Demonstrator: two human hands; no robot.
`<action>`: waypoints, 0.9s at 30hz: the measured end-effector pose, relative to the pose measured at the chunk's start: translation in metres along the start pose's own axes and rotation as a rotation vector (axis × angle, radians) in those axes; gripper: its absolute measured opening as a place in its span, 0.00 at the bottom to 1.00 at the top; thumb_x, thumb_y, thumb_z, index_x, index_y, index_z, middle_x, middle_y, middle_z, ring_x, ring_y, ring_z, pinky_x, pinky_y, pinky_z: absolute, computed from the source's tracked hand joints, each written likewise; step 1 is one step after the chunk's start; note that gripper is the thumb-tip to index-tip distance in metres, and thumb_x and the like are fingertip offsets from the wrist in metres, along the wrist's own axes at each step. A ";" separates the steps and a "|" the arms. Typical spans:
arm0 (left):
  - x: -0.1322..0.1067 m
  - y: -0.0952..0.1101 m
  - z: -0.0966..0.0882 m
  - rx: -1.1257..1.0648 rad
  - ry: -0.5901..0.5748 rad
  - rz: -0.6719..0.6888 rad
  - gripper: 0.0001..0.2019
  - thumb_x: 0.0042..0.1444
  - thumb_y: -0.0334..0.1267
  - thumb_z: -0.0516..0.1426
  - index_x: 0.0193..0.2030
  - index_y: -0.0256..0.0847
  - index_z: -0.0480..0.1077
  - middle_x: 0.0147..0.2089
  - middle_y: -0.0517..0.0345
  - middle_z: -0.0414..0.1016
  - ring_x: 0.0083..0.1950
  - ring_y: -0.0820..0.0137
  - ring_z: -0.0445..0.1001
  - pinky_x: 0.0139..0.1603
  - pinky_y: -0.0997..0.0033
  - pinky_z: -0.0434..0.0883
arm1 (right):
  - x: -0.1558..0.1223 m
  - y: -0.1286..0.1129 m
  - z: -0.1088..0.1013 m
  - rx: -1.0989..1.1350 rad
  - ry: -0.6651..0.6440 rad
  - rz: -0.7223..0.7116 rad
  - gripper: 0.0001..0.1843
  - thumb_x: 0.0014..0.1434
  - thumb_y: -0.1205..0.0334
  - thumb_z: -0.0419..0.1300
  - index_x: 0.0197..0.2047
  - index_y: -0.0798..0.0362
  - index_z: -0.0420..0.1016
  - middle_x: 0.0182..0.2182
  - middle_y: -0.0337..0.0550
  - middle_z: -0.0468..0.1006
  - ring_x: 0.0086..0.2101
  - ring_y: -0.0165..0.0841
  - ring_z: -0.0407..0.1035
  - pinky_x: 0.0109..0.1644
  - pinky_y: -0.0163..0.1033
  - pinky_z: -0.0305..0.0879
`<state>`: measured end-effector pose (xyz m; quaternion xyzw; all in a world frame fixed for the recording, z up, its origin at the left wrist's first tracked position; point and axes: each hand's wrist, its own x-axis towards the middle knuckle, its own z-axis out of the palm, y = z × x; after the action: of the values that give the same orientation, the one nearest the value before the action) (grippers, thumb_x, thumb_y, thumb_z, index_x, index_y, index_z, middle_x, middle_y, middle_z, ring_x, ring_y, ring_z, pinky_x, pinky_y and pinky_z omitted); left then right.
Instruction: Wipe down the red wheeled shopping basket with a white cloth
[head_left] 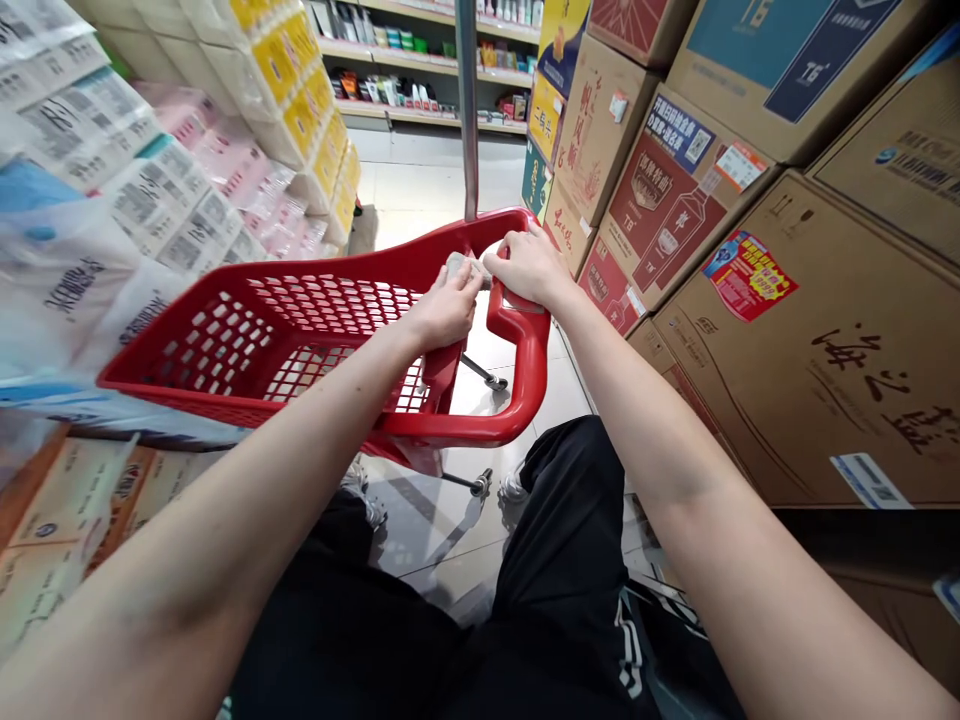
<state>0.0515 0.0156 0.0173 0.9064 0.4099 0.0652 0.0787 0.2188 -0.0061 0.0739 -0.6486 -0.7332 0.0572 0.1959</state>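
A red plastic shopping cart (517, 385) with a perforated basket stands in front of me, turned so its basket extends to the left. My right hand (534, 265) is closed around the far part of its looped handle, thumb toward the left. Beside it, my left hand (448, 305) is at the basket's inner rim, its fingers bent over a crumpled pale wipe or cloth (455, 262). Part of this pale piece shows between the two hands; the fingers hide the rest. Through the holes in the basket, the floor is visible.
Stacked cardboard cartons (840, 340) form a wall close on the right. Packs of tissue paper (172, 200) are piled on the left, against the basket's side. A metal pole (466, 110) rises beyond the cart, with stocked shelves (427, 65) farther back. Cart casters (481, 484) stand near my feet.
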 end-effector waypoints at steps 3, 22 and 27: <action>-0.011 0.010 0.002 -0.083 0.045 -0.109 0.33 0.64 0.42 0.44 0.74 0.40 0.40 0.76 0.42 0.42 0.73 0.51 0.52 0.70 0.48 0.54 | -0.002 0.001 0.001 -0.001 0.013 -0.002 0.25 0.63 0.46 0.45 0.44 0.54 0.76 0.50 0.56 0.76 0.65 0.55 0.52 0.61 0.66 0.57; -0.054 0.027 -0.025 0.014 0.022 -0.176 0.18 0.62 0.49 0.49 0.51 0.43 0.69 0.57 0.47 0.66 0.49 0.58 0.75 0.51 0.59 0.71 | 0.008 0.006 0.004 0.005 0.032 0.025 0.24 0.61 0.46 0.48 0.47 0.53 0.75 0.52 0.54 0.73 0.64 0.56 0.53 0.61 0.66 0.56; -0.081 0.034 -0.034 -0.015 -0.104 -0.134 0.17 0.61 0.50 0.50 0.48 0.43 0.71 0.53 0.49 0.69 0.47 0.61 0.75 0.50 0.62 0.71 | 0.007 0.006 0.003 0.011 0.036 0.029 0.25 0.61 0.46 0.48 0.47 0.53 0.76 0.51 0.54 0.74 0.63 0.56 0.54 0.61 0.65 0.58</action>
<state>0.0169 -0.0647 0.0525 0.8785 0.4645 0.0157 0.1106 0.2231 0.0017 0.0709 -0.6592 -0.7197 0.0524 0.2117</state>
